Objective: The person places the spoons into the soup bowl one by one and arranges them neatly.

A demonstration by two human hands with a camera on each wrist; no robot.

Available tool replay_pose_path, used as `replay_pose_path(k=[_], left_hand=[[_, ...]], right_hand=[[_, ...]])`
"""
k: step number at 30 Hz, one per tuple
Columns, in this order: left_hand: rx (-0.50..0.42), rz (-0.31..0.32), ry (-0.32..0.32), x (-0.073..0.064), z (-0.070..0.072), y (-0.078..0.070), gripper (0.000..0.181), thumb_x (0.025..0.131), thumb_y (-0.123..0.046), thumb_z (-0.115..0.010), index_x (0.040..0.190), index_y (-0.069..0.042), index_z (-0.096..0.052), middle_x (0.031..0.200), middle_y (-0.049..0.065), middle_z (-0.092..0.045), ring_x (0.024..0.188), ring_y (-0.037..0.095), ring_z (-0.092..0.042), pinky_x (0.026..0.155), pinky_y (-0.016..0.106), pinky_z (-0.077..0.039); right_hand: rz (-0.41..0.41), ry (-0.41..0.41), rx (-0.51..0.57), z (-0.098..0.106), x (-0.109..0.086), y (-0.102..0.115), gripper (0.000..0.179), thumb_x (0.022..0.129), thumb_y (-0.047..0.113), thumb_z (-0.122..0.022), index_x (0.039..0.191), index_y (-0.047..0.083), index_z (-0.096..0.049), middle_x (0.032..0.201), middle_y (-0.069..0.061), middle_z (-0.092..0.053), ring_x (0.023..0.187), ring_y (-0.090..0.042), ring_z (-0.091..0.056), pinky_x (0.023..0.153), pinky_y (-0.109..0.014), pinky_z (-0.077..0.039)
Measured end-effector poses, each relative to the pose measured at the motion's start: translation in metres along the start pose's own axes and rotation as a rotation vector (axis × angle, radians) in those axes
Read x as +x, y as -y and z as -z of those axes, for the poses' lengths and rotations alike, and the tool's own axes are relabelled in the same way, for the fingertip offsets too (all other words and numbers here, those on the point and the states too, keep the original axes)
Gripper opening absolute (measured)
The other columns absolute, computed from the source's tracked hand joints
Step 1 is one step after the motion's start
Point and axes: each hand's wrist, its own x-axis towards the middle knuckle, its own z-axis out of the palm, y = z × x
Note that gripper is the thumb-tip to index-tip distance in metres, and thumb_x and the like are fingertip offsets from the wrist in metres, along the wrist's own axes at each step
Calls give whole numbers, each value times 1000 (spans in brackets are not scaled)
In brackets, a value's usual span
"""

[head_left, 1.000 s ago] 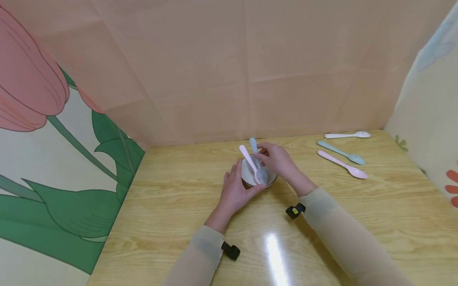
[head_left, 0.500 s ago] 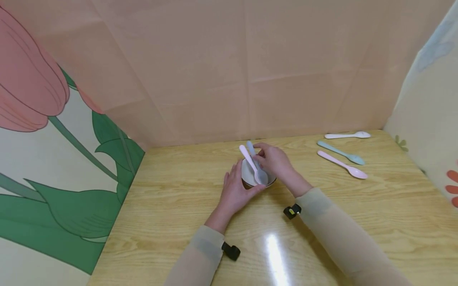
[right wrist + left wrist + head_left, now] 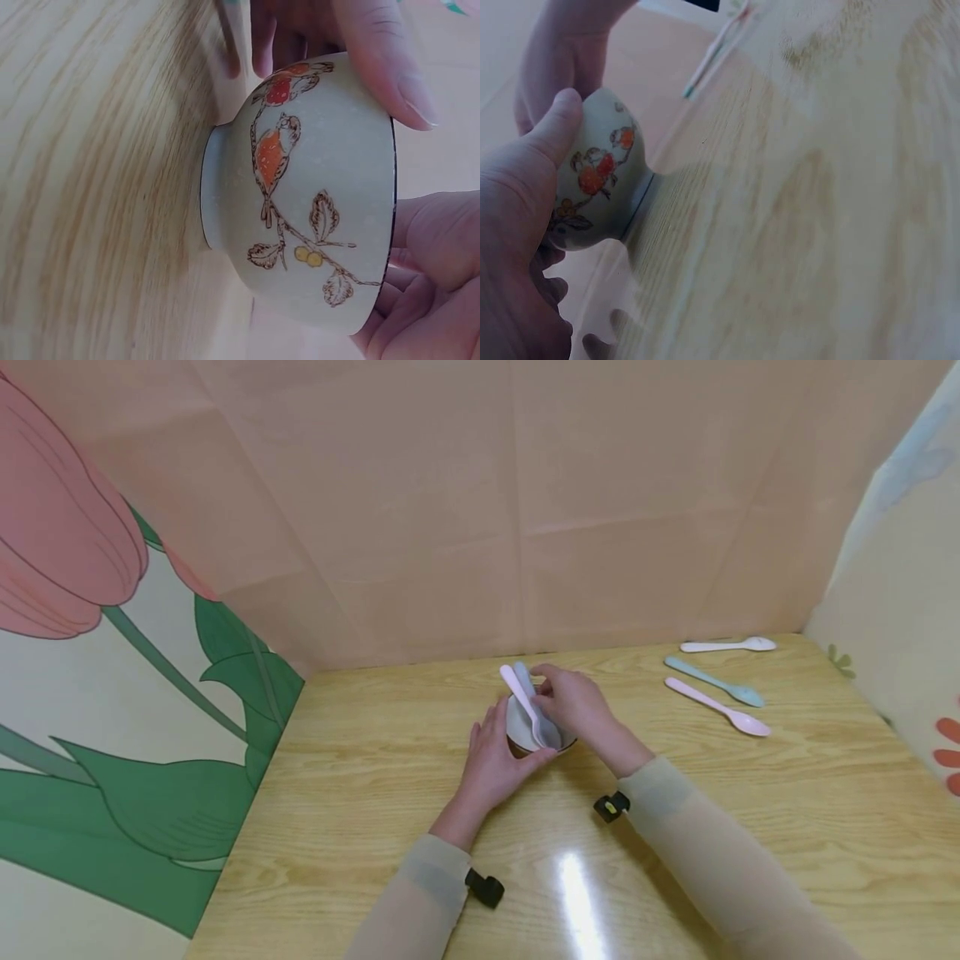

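Note:
A small ceramic bowl (image 3: 322,195), painted with orange birds and leafy twigs, stands upright on the table. My left hand (image 3: 493,760) grips it from the near left, thumb along the near side close to the rim. Two spoons lean in the bowl with handles toward the far left: a pink spoon (image 3: 516,685) and, just right of it, a grey-blue spoon (image 3: 521,672). At the far right of the rim, my right hand (image 3: 579,703) pinches the handle of the grey-blue spoon. The spoon heads rest low in the bowl near my left thumb.
On the wooden table (image 3: 360,793), right of the bowl, lie a white spoon (image 3: 726,645), a teal spoon (image 3: 705,675) and another pink spoon (image 3: 716,705). A peach cloth backdrop (image 3: 420,527) rises behind the table's far edge. Printed side panels stand left and right.
My right hand has shifted slightly left, bringing the grey-blue spoon's handle down and left against the pink one. My left hand has stayed on the bowl.

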Motion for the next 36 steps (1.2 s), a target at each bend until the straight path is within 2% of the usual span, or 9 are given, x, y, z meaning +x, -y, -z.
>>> replay_pose_path(k=[8,10,13,18,24,26,31,34,36], left_hand=[[-11,15,7,-1,0,-2,117,93,-70,-79,176,-18,-16,175,12,-39,164,35,-28,133,62,-13],[-24,10,5,-1,1,-2,117,93,-69,-81,176,-17,-18,174,11,-40,164,34,-30,133,63,-14],[-65,-9,-3,0,2,0,113,93,-63,-84,175,-16,-21,171,9,-43,157,30,-41,132,64,-14],[-142,-18,22,1,5,6,108,97,-56,-84,177,-24,-19,172,4,-40,152,26,-46,132,63,-14],[-194,5,80,1,10,10,107,99,-55,-81,178,-26,-15,177,3,-31,156,31,-39,126,63,-32],[-206,13,97,1,12,10,107,100,-55,-80,178,-24,-14,179,5,-27,159,32,-34,126,62,-33],[-189,29,122,0,14,8,108,102,-57,-75,179,-22,-9,182,10,-20,163,33,-27,128,61,-30],[-155,24,106,0,11,7,108,103,-59,-73,179,-20,-8,182,11,-21,163,36,-28,127,63,-31],[-134,20,83,-1,9,6,108,102,-60,-73,179,-18,-10,181,12,-24,163,36,-30,129,64,-26]], right_hand=[[20,4,-9,2,-4,2,47,101,7,-80,146,0,-66,113,-18,-80,103,-36,-77,90,-54,-60],[19,5,-7,1,-5,2,48,101,7,-80,146,0,-66,113,-18,-80,102,-36,-77,90,-54,-60],[16,9,-2,1,-5,1,48,101,7,-80,147,0,-65,113,-18,-80,102,-36,-77,90,-54,-60],[-3,25,15,2,-6,2,51,102,8,-79,150,0,-63,114,-18,-79,100,-35,-76,86,-51,-63],[-6,-4,43,5,-9,1,50,101,7,-80,147,-3,-65,117,-20,-77,104,-37,-75,87,-53,-64],[-7,-23,49,6,-9,1,49,101,8,-81,146,-4,-66,118,-20,-77,106,-38,-76,88,-53,-63],[8,-73,54,9,-11,-3,46,102,10,-80,144,-5,-68,119,-19,-77,107,-38,-77,90,-54,-63],[19,-93,49,11,-13,-7,45,103,12,-79,143,-4,-68,117,-19,-77,106,-38,-77,89,-54,-62],[19,-95,50,13,-14,-8,45,103,12,-79,143,-3,-68,116,-18,-77,105,-38,-76,88,-54,-62]])
